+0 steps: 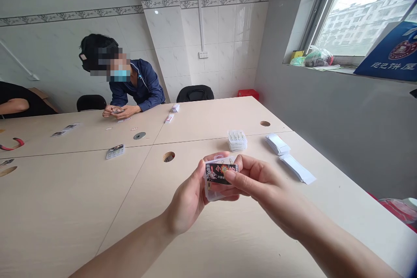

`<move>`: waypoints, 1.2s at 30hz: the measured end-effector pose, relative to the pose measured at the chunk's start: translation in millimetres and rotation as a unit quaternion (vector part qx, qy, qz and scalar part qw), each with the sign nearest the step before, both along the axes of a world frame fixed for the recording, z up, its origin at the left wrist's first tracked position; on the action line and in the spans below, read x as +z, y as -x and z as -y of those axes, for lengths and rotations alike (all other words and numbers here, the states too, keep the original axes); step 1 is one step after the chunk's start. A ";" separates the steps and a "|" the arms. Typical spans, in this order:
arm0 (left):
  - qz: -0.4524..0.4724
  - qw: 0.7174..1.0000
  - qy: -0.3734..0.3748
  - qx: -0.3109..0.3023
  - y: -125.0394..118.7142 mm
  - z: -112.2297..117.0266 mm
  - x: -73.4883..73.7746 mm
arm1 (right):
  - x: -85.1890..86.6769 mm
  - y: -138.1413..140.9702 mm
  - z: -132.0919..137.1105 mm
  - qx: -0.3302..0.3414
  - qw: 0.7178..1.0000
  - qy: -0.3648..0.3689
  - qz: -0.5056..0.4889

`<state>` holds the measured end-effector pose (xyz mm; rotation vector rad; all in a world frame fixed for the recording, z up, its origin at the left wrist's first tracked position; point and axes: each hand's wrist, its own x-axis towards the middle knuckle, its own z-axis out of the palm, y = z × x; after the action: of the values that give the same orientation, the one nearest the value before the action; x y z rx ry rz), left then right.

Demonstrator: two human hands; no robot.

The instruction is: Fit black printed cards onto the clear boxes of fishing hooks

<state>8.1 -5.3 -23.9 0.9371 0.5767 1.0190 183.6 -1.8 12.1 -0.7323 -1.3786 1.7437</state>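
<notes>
Landmark: a stack of clear boxes (pixel 237 142) is standing on the pale table (pixel 156 234).
Clear box in hand: one clear plastic box (pixel 211 196) is sitting between the two hands, on the wearer's side of the stack and a little to its left.
Left hand: the left hand (pixel 188 197) is cradling that box, thumb along its left edge, fingers clamped behind it.
Right hand: the right hand (pixel 260 178) is pinching the black printed card (pixel 213 173), thumb on its face; the card is lying over the box front, its seating unclear.
White slips: one bundle (pixel 277 144) is resting just right of the stack; a second bundle (pixel 298 169) is lying beyond it, nearer the wearer.
Filled box: another box (pixel 115 152) is lying well left of the stack.
Co-worker: a person in a dark blue jacket (pixel 150 84) is leaning on the table, far left of and beyond the stack.
</notes>
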 end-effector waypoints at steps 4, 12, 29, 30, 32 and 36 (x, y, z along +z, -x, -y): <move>-0.002 1.000 -0.010 -0.007 0.4 -0.6 -0.1 | -2.3 -0.3 -0.4 0.001 1.000 0.011 -0.012; 0.003 1.000 -0.006 -0.022 0.7 -0.7 -2.6 | 1.7 1.0 1.9 0.009 1.000 0.012 -0.009; -0.013 1.000 0.003 -0.013 0.7 1.0 -1.4 | 4.0 0.6 2.0 -0.015 1.000 -0.021 0.015; -0.012 1.000 0.005 -0.014 0.5 1.1 -0.8 | 3.9 0.5 1.9 -0.015 1.000 -0.022 0.017; -0.010 1.000 0.007 -0.017 0.1 1.2 0.8 | 3.5 0.1 1.5 -0.015 0.999 -0.021 0.020; -0.015 1.000 0.011 -0.017 -0.3 1.0 2.7 | 2.7 -1.0 1.3 -0.012 0.999 -0.026 0.026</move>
<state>8.4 -6.2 -21.2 0.9407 0.5938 0.9671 184.6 -3.1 14.8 -0.7685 -1.4390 1.6736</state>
